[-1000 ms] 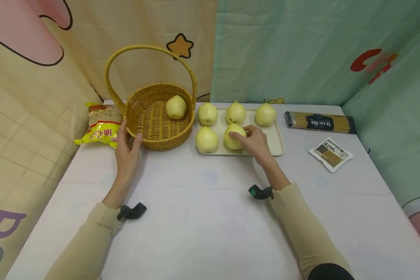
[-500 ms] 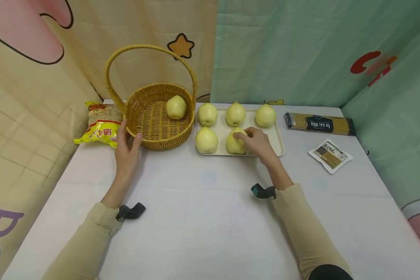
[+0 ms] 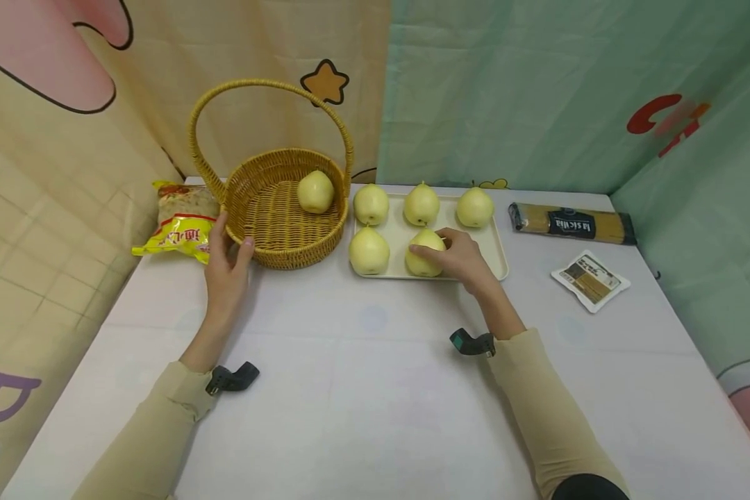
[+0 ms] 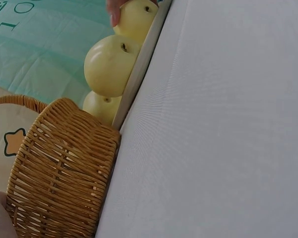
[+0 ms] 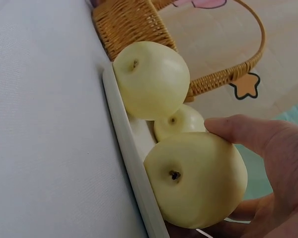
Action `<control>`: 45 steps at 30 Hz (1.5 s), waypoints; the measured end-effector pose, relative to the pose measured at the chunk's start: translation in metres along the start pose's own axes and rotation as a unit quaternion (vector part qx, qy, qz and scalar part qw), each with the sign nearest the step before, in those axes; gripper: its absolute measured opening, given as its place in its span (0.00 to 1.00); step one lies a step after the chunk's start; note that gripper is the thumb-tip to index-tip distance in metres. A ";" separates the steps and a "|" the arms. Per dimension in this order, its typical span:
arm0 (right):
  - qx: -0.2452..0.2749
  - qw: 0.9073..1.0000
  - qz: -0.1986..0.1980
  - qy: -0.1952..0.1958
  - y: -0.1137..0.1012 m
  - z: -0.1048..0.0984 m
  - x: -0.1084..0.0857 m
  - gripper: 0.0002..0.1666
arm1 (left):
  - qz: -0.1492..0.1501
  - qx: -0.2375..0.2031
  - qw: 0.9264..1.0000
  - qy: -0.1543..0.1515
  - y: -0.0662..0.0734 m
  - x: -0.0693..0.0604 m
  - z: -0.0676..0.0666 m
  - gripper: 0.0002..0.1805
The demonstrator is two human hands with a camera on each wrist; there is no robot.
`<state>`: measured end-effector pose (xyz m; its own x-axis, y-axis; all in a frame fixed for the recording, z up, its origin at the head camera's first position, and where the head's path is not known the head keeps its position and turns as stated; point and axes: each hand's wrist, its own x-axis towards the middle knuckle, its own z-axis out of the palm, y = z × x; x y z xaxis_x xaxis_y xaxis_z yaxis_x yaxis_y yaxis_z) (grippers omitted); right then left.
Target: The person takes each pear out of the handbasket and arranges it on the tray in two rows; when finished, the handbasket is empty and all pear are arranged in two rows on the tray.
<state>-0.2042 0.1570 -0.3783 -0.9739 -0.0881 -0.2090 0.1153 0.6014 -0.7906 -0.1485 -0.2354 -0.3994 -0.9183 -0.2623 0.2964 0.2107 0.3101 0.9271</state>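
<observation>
Yellow-green pears stand in two rows on a white tray [image 3: 489, 260] at the back middle of the table. My right hand [image 3: 465, 258] grips the front-row pear [image 3: 423, 260] between thumb and fingers; in the right wrist view this pear [image 5: 196, 178] sits at the tray's edge. Left of the tray stands a wicker basket [image 3: 296, 258] with a tall hoop handle and one pear [image 3: 315, 192] inside. My left hand [image 3: 226, 278] rests against the basket's left outer side, fingers and thumb spread; its fingertips are partly hidden.
A yellow and red food bag [image 3: 184, 226] lies left of the basket. On the right are a pack of spaghetti [image 3: 571, 222] and a small white pouch [image 3: 591, 280]. Printed curtains [image 3: 506, 90] hang directly behind the white-covered table [image 3: 362, 410].
My right hand has moved slightly right and towards me with the pear, and its thumb has shifted on the fruit. The left hand and the basket have stayed put.
</observation>
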 end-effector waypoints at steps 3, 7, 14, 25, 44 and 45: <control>0.008 1.000 0.001 -0.009 0.000 -0.001 -0.001 0.41 | 0.001 0.005 1.000 0.002 -0.009 0.003 0.000 0.36; -0.002 1.000 -0.004 -0.012 -0.001 -0.002 -0.001 0.42 | 0.002 0.015 1.000 0.007 -0.023 0.008 0.000 0.36; -0.007 1.000 -0.004 -0.001 0.001 -0.005 0.000 0.46 | -0.001 0.015 1.000 0.005 -0.032 0.011 0.000 0.37; 0.014 0.998 -0.015 0.065 -0.003 -0.015 -0.003 0.52 | 0.001 0.014 1.000 0.005 -0.031 0.010 -0.001 0.37; 0.000 0.983 -0.095 0.160 -0.005 -0.009 -0.002 0.45 | -0.001 0.013 1.000 0.001 -0.027 0.007 -0.002 0.37; -0.001 0.982 -0.097 0.161 -0.005 -0.008 -0.001 0.46 | 0.000 0.014 1.000 0.001 -0.027 0.007 -0.002 0.37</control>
<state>-0.2051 0.1609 -0.3693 -0.9888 0.0545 0.1386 -0.0785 0.6001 -0.7961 -0.1603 -0.2474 -0.4216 -0.9176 -0.2642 0.2970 0.2012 0.3357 0.9202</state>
